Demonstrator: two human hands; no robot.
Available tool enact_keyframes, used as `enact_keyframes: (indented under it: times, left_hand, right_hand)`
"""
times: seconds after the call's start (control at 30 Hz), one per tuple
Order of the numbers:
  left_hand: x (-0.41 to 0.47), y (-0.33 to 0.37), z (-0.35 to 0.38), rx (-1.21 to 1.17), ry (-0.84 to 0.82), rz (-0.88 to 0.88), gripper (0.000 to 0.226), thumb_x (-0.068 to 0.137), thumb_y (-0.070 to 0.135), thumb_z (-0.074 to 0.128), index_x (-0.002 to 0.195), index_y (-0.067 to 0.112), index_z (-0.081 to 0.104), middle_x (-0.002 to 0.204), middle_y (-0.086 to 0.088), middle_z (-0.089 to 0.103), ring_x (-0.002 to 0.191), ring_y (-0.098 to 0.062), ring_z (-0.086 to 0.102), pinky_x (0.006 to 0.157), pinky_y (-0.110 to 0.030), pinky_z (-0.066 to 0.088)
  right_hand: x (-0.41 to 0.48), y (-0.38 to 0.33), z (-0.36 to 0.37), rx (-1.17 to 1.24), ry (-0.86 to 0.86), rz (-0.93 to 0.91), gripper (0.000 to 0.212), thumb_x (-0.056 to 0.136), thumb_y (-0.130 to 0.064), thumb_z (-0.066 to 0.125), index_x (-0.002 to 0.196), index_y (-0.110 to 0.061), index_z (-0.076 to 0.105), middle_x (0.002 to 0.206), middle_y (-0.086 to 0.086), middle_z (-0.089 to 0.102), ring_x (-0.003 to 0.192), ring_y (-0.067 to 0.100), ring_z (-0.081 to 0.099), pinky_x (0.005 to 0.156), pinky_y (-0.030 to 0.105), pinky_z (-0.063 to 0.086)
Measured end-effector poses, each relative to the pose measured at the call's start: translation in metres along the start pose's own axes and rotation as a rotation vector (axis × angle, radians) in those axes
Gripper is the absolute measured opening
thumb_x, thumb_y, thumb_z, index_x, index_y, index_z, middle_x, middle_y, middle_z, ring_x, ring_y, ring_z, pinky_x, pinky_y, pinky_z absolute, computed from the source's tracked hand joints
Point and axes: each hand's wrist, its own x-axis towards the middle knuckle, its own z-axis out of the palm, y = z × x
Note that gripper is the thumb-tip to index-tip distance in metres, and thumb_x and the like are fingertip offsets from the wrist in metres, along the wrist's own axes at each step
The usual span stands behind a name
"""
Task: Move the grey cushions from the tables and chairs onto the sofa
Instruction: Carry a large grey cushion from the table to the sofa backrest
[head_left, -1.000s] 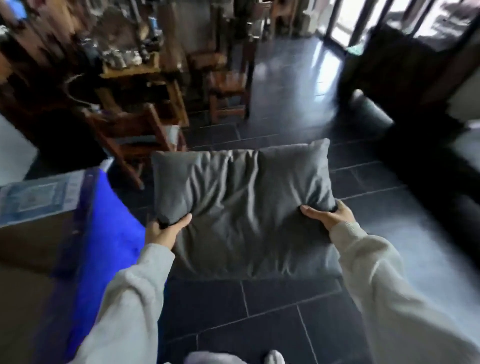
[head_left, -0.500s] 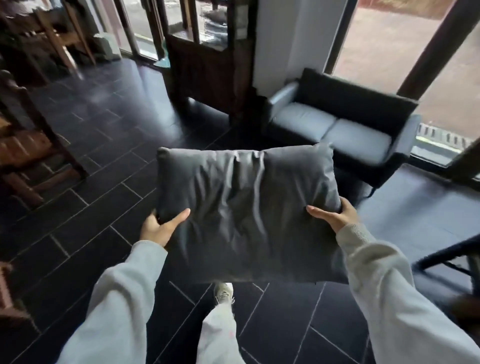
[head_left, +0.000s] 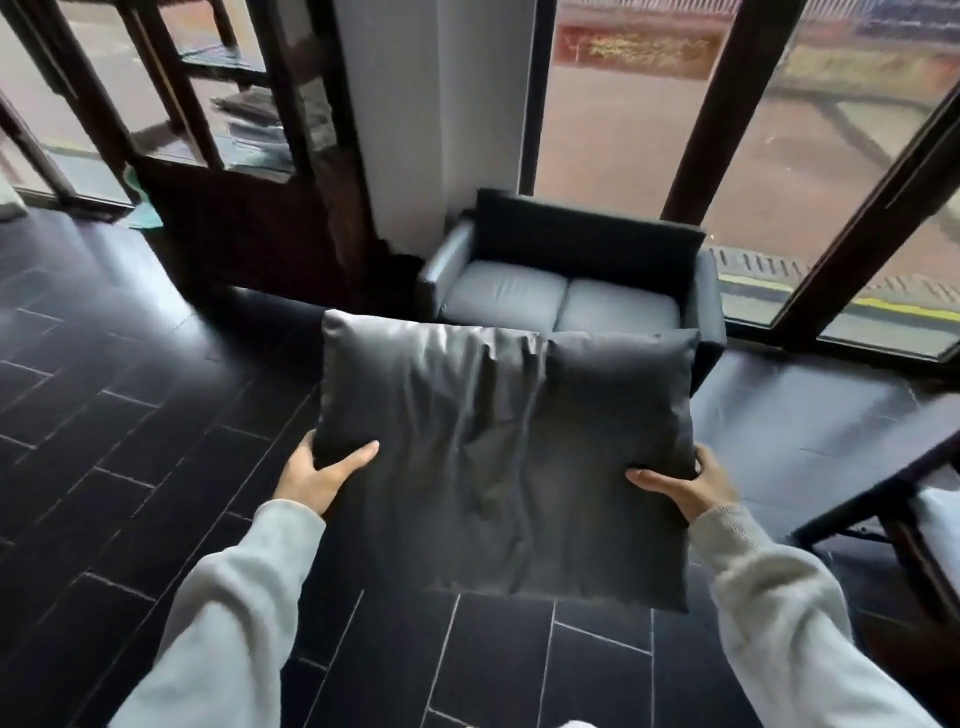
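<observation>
I hold a large grey cushion (head_left: 498, 452) flat in front of me at about waist height. My left hand (head_left: 317, 475) grips its left edge, thumb on top. At the right edge my right hand (head_left: 685, 486) does the same. Straight ahead stands a dark two-seat sofa (head_left: 566, 304) with two grey seat pads, against a white wall and a window. The cushion's far edge hides the sofa's front. No cushion lies on the sofa's seats.
A dark wooden cabinet with glass doors (head_left: 244, 171) stands left of the sofa. A dark table or chair frame (head_left: 883, 499) juts in at the right. Large floor-to-ceiling windows (head_left: 779, 156) run behind the sofa. The floor is dark tile (head_left: 130, 415).
My view has swung from the wooden tables and chairs round to the sofa, which now stands nearer and centred ahead. Both hands keep the same hold on the cushion.
</observation>
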Motion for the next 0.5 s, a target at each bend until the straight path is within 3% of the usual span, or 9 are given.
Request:
enact_keyframes:
  times: [0.1, 0.17, 0.23, 0.3, 0.4, 0.5]
  left_hand:
    - [0.055, 0.018, 0.024, 0.029, -0.059, 0.017, 0.075, 0.054, 0.057, 0.091, 0.121, 0.03, 0.07, 0.113, 0.008, 0.079, 0.106, -0.011, 0.074, 0.098, -0.032, 0.055]
    - [0.092, 0.024, 0.041, 0.039, -0.088, 0.02, 0.058, 0.061, 0.055, 0.092, 0.112, 0.039, 0.07, 0.102, 0.019, 0.08, 0.1, 0.002, 0.073, 0.085, -0.017, 0.054]
    - [0.132, 0.032, 0.059, 0.034, -0.1, 0.028, 0.056, 0.058, 0.061, 0.09, 0.107, 0.042, 0.069, 0.096, 0.027, 0.079, 0.091, 0.01, 0.073, 0.077, -0.012, 0.051]
    - [0.171, 0.045, 0.078, 0.011, -0.085, 0.025, 0.067, 0.052, 0.063, 0.089, 0.111, 0.037, 0.071, 0.102, 0.021, 0.081, 0.093, 0.002, 0.076, 0.086, -0.024, 0.055]
    - [0.237, 0.073, 0.106, -0.037, -0.072, 0.002, 0.078, 0.051, 0.056, 0.091, 0.122, 0.03, 0.07, 0.115, 0.003, 0.08, 0.109, -0.019, 0.076, 0.102, -0.043, 0.057]
    - [0.298, 0.104, 0.131, -0.057, -0.074, -0.023, 0.074, 0.052, 0.051, 0.095, 0.119, 0.032, 0.072, 0.116, 0.003, 0.081, 0.111, -0.023, 0.076, 0.107, -0.05, 0.055]
  right_hand:
    - [0.051, -0.016, 0.008, 0.006, 0.04, -0.005, 0.07, 0.061, -0.008, 0.099, 0.116, -0.02, 0.057, 0.093, -0.011, 0.066, 0.08, 0.003, 0.062, 0.056, 0.007, 0.049]
    - [0.088, -0.027, 0.014, 0.025, 0.034, 0.002, 0.072, 0.059, -0.009, 0.1, 0.117, -0.019, 0.058, 0.099, -0.004, 0.07, 0.085, 0.014, 0.068, 0.073, 0.024, 0.056]
    - [0.131, -0.039, 0.02, 0.046, 0.03, -0.015, 0.071, 0.053, -0.015, 0.103, 0.111, -0.022, 0.062, 0.101, -0.002, 0.072, 0.087, 0.013, 0.069, 0.074, 0.026, 0.057]
    - [0.174, -0.053, 0.029, 0.088, 0.018, -0.024, 0.071, 0.049, -0.027, 0.104, 0.108, -0.025, 0.065, 0.102, -0.002, 0.075, 0.089, 0.014, 0.072, 0.078, 0.027, 0.058]
    - [0.238, -0.073, 0.046, 0.183, 0.034, -0.013, 0.086, 0.047, -0.045, 0.101, 0.119, -0.015, 0.066, 0.104, 0.003, 0.077, 0.092, 0.021, 0.074, 0.088, 0.037, 0.059]
    - [0.301, -0.097, 0.06, 0.229, 0.066, -0.009, 0.066, 0.06, -0.038, 0.096, 0.116, -0.016, 0.069, 0.091, -0.009, 0.078, 0.079, 0.005, 0.073, 0.071, 0.019, 0.056]
